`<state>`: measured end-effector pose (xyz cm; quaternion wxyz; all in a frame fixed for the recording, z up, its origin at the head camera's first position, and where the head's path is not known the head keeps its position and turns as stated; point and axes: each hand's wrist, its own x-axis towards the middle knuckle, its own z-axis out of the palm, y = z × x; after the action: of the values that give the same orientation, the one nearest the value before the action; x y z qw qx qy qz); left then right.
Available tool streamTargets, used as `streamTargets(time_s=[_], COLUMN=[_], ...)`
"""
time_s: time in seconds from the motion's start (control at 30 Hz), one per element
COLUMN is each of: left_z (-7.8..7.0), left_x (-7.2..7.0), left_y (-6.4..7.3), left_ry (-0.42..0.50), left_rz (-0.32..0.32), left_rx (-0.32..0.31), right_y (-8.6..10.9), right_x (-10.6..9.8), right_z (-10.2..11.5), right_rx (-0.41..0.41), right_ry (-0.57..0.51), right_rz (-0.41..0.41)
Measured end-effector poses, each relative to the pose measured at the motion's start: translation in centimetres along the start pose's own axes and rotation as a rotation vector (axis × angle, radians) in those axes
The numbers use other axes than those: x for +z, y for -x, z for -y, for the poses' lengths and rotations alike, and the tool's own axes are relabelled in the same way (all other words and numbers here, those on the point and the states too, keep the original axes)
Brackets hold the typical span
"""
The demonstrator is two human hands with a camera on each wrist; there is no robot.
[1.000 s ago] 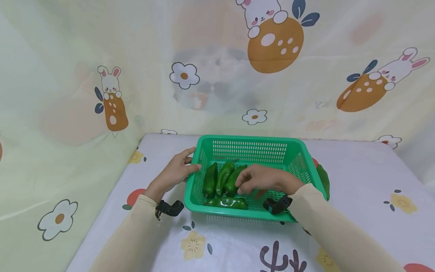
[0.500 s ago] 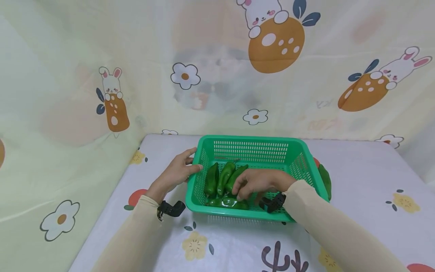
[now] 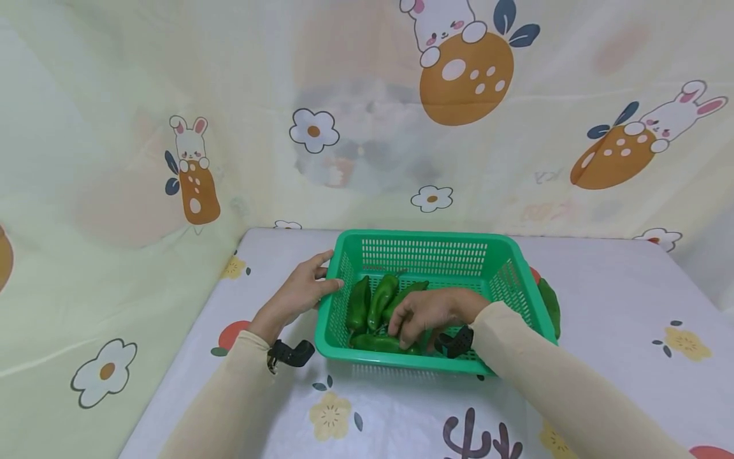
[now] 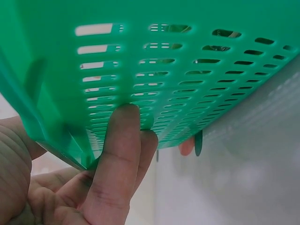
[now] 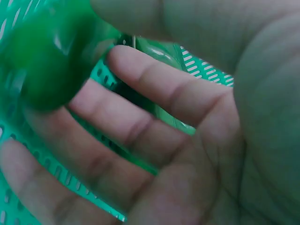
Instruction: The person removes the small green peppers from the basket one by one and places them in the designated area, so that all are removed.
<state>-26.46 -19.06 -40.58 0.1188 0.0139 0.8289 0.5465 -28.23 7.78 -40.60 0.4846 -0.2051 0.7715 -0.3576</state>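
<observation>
A green plastic basket point(image 3: 427, 236) holds several long green peppers. My left hand point(image 3: 295, 293) grips its left wall, thumb over the rim; the left wrist view shows fingers point(image 4: 119, 154) against the slotted outside. Inside the basket, my right hand point(image 3: 430, 312) pinches the right end of the front green pepper point(image 3: 373, 343), which lies crosswise. In the right wrist view this pepper point(image 5: 49, 61) is blurred, with the thumb above it and fingers around its lower side. Behind lie a left pepper point(image 3: 359, 303), a middle pepper point(image 3: 382, 299) and a third pepper point(image 3: 408, 295), partly hidden by my right hand.
The basket stands on a table with a white patterned cloth point(image 3: 608, 306). A patterned curtain point(image 3: 367, 64) hangs behind, and another sheet point(image 3: 69, 255) closes off the left side.
My right hand has moved slightly left and toward me, from beside the third pepper onto the front pepper. That third pepper's tip has shifted right. My left hand keeps its place on the basket.
</observation>
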Motion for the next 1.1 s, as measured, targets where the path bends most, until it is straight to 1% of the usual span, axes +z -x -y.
streamTargets(time_s=[0.17,0.37,0.7,0.93,1.0,1.1], left_z=[-0.1,-0.2,-0.2,-0.1,-0.6,-0.5], left_x=[0.1,0.2,0.2,0.1,0.1,0.1], left_y=[0.1,0.2,0.2,0.2,0.6,0.6], left_ry=[0.004,-0.013,-0.001,0.012,0.007,0.010], left_rz=[0.002,-0.002,0.007,0.018,0.019,0.018], left_rx=[0.010,0.000,0.017,0.028,0.021,0.019], right_y=[0.1,0.6,2.1,3.4,3.8,4.5], right_x=[0.2,0.2,0.0,-0.6,-0.8,-1.2], right_z=[0.1,0.2,0.4,0.4,0.3,0.0], right_rx=[0.008,0.003,-0.049,-0.085,-0.096,-0.113], right_ry=[0.013,0.011,0.013,-0.033,-0.047,-0.053], right_rz=[0.016,0.013,-0.043,-0.079,-0.086,-0.102])
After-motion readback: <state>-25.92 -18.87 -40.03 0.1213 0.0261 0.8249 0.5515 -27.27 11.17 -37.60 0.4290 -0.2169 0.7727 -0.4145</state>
